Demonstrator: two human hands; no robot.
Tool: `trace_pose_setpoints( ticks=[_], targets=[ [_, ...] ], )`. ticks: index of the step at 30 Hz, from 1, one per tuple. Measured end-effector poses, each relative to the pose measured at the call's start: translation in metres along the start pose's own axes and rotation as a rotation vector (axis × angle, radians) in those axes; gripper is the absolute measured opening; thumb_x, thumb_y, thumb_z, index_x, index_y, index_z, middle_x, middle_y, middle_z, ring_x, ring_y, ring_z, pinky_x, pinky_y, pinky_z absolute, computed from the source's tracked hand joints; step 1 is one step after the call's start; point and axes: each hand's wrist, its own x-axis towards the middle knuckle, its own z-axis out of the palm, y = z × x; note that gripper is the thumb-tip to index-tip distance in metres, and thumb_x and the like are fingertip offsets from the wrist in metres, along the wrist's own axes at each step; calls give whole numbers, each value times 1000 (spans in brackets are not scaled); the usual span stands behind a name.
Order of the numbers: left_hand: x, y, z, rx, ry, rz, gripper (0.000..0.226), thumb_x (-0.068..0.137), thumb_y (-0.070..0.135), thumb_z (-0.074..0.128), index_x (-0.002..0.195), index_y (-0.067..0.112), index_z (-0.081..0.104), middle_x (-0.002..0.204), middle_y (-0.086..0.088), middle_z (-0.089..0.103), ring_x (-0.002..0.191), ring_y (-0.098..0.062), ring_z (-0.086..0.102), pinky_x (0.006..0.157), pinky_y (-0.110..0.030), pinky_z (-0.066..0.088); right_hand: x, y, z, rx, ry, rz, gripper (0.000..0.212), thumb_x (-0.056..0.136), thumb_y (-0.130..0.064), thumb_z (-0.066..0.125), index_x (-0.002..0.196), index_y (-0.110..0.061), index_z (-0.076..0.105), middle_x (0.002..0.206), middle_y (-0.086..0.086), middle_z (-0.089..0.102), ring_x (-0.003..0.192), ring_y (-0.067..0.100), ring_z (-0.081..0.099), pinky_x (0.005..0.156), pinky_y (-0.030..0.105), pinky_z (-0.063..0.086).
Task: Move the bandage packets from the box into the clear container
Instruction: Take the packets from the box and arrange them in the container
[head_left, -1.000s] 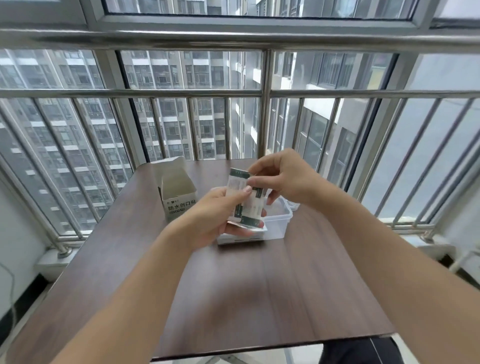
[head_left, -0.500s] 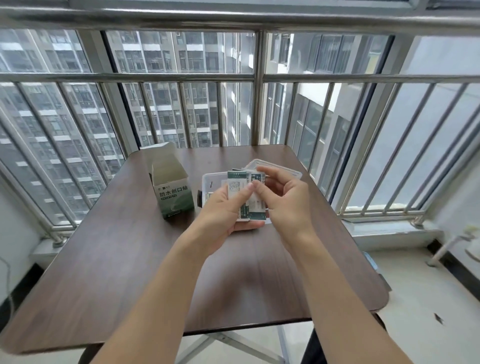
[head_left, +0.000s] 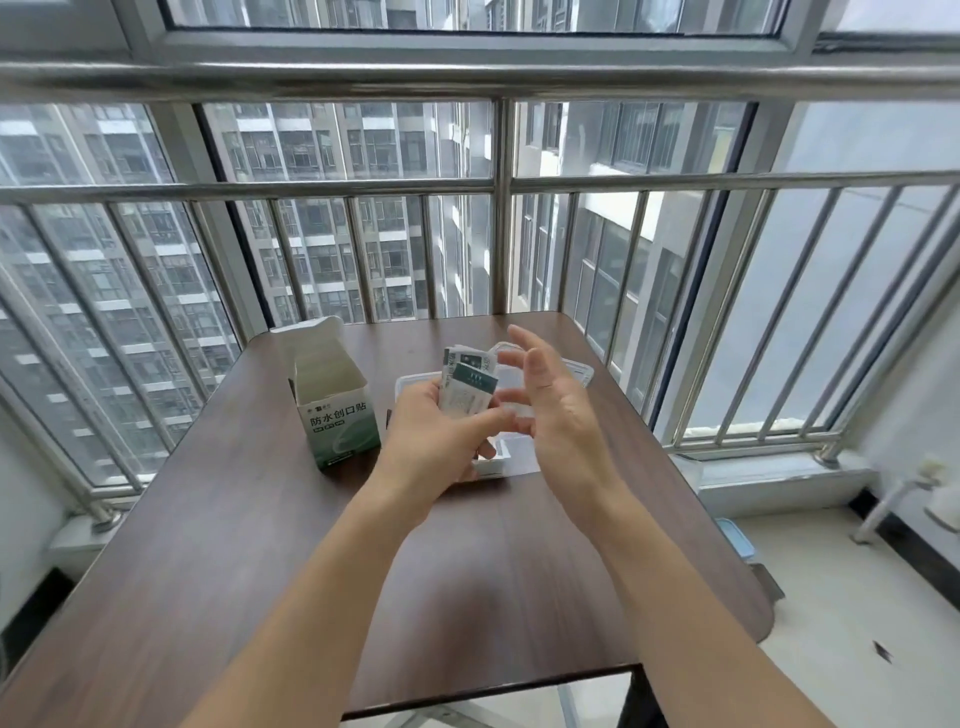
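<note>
Behind the dark wooden table runs a steel railing with tower blocks beyond the glass. On the far half stands the opened bandage box, flaps up, left of the clear container. The left hand grips a small stack of bandage packets upright above the container — thumb and fingers curled round their lower part. The right hand hovers just right of the packets, fingers spread and straight, holding nothing.
</note>
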Motion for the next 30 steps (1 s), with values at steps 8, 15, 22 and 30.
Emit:
trace_pose_setpoints(
  ticks=[8, 15, 22, 30],
  targets=[
    [4, 6, 2, 398, -40, 91, 20, 90, 9, 54, 86, 26, 62, 72, -3, 68, 52, -21, 66, 46, -41, 60, 9, -21, 4, -660, -201, -170, 24, 99, -19, 57, 122, -17, 56, 114, -1, 62, 104, 13, 55, 87, 21, 39],
    [5, 2, -8, 441, 86, 220, 16, 67, 28, 56, 73, 17, 66, 63, -13, 66, 56, -33, 63, 43, -46, 54, 6, -24, 6, -668, -259, -196, 11, 100, -23, 56, 110, -20, 54, 97, -4, 65, 92, 13, 59, 81, 25, 46],
    [30, -2, -19, 606, 113, 287, 7, 74, 14, 62, 79, 18, 57, 66, -1, 62, 60, -23, 63, 56, -43, 56, 36, -28, -5, -696, -249, -246, 7, 99, -11, 57, 103, -11, 63, 88, -3, 67, 75, 10, 57, 70, 20, 42],
    [77, 10, -24, 567, 66, 313, 42, 79, 20, 77, 116, 19, 56, 98, 3, 67, 89, -19, 68, 71, -34, 57, 103, -38, -10, -563, -516, -124, 15, 98, -4, 59, 111, -11, 61, 78, 14, 65, 68, 28, 65, 57, 29, 55]
  ],
)
